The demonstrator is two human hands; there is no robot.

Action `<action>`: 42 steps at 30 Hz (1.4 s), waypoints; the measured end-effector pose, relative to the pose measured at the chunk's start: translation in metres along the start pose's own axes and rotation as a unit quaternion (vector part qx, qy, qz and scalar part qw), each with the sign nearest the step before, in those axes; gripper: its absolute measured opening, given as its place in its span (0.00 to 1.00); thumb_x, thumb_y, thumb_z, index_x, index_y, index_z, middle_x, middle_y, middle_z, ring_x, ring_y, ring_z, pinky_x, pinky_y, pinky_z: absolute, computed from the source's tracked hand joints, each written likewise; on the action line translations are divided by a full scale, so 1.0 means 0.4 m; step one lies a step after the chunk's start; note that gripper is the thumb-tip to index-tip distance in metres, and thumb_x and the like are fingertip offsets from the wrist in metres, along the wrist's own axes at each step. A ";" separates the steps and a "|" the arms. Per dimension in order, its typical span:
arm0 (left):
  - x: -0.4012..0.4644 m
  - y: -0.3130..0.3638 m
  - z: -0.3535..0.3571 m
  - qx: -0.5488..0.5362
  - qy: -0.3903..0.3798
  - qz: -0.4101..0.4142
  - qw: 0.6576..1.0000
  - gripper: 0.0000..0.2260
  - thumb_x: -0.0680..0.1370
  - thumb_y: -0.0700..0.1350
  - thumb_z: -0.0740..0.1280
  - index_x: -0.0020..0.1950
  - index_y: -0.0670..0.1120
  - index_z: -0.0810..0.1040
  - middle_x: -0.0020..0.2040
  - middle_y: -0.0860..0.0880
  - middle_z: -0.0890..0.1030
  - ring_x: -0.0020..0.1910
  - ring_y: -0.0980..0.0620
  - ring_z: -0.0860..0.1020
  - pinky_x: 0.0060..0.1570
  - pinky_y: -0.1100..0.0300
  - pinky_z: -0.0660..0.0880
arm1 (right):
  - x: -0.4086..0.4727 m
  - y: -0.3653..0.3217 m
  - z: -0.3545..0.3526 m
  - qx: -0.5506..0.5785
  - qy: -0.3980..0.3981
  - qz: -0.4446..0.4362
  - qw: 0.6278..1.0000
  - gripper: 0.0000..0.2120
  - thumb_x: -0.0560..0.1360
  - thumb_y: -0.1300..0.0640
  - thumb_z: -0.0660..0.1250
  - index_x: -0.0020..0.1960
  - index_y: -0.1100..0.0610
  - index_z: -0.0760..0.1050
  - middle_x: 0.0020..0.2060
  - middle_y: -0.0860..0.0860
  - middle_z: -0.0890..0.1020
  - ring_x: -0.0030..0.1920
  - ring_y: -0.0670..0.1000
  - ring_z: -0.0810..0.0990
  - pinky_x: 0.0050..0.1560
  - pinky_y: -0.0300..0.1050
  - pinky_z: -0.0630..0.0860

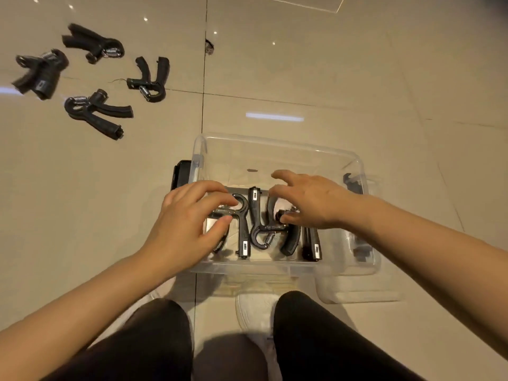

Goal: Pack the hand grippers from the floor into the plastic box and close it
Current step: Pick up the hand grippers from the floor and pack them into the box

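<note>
The fingers of the left hand point(187, 224) were curled around the looped head of a hand gripper point(242, 229) at the left end of the box, thumb underneath and fingertips on top, so that hand was grasping it. The right hand point(308, 202) had its fingers spread and loosely bent over a second gripper point(264, 229), the thumb tip touching the metal knob near its spring; whether it truly held the piece or only rested on it could not be told. A third gripper point(312, 246) lay under the right wrist, against the front wall.

All three sat along the near side of the clear plastic box point(277, 145), which stood open on the tiled floor point(330, 78). The far half of the box was bare. Its clear lid point(357, 292) lay partly under the box at the right, latches showing (dark clips at the right edge).

Four more grippers lay on the floor well to the far left: one point(93, 44) at the top, one point(38, 74) at the far left, one point(149, 78) nearest the box, and one point(96, 112) below them.

A white shoe point(255, 312) and dark-trousered knees showed in front of the box.
</note>
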State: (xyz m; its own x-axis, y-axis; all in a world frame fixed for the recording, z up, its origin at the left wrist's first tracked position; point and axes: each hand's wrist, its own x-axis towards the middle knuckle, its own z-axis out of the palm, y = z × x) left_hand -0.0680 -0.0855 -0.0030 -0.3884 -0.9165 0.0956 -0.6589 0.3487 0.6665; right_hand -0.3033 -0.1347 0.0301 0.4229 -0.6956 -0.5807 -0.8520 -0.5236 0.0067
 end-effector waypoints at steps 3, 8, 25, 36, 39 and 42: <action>0.013 0.052 -0.151 0.024 -0.079 0.034 0.996 0.19 0.72 0.62 0.55 0.59 0.59 0.75 0.58 0.58 0.74 0.62 0.57 0.68 0.60 0.59 0.63 | -0.108 -0.028 -0.125 -0.021 0.007 0.006 1.000 0.26 0.77 0.47 0.64 0.72 0.48 0.61 0.75 0.50 0.54 0.66 0.56 0.70 0.58 0.48 0.71; -0.037 0.232 -0.489 0.076 -0.105 0.008 0.991 0.15 0.74 0.63 0.60 0.60 0.63 0.70 0.55 0.65 0.71 0.52 0.69 0.70 0.54 0.68 0.68 | -0.273 -0.156 -0.340 -0.079 0.096 -0.003 0.992 0.26 0.77 0.48 0.64 0.72 0.48 0.61 0.75 0.50 0.56 0.67 0.55 0.69 0.61 0.50 0.71; -0.507 0.431 -0.702 0.224 0.046 -0.144 0.963 0.07 0.79 0.51 0.63 0.54 0.54 0.77 0.49 0.56 0.81 0.49 0.56 0.78 0.52 0.53 0.77 | -0.401 -0.590 -0.447 0.134 0.188 -0.033 0.972 0.20 0.74 0.48 0.68 0.65 0.50 0.70 0.62 0.51 0.75 0.59 0.52 0.74 0.59 0.48 0.72; -0.753 0.132 -0.831 0.269 0.032 -0.294 0.917 0.09 0.76 0.55 0.65 0.55 0.56 0.75 0.49 0.57 0.78 0.46 0.61 0.75 0.48 0.62 0.75 | -0.170 -0.840 -0.510 0.092 0.116 -0.138 0.979 0.22 0.73 0.49 0.69 0.65 0.49 0.70 0.60 0.49 0.75 0.57 0.50 0.74 0.56 0.45 0.73; -0.808 0.065 -0.899 0.292 0.031 -0.329 0.898 0.09 0.77 0.53 0.65 0.57 0.56 0.74 0.50 0.59 0.76 0.49 0.60 0.74 0.48 0.63 0.74 | -0.083 -0.945 -0.544 0.081 0.128 -0.185 0.971 0.23 0.73 0.49 0.70 0.66 0.49 0.69 0.61 0.49 0.75 0.53 0.48 0.74 0.53 0.42 0.72; -0.838 0.003 -0.979 0.264 0.075 -0.352 0.895 0.09 0.76 0.52 0.67 0.56 0.56 0.75 0.45 0.60 0.75 0.46 0.60 0.75 0.47 0.61 0.76 | -0.012 -1.042 -0.585 0.032 0.124 -0.212 0.969 0.23 0.73 0.50 0.70 0.67 0.50 0.69 0.61 0.51 0.74 0.54 0.49 0.74 0.53 0.43 0.71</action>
State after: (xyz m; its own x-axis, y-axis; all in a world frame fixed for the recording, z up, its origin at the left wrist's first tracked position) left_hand 0.3137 0.1456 0.2551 0.3073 -0.9477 -0.0859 -0.9342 -0.3177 0.1625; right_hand 0.1222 -0.0281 0.2208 0.7940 -0.5249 -0.3067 -0.5989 -0.7621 -0.2460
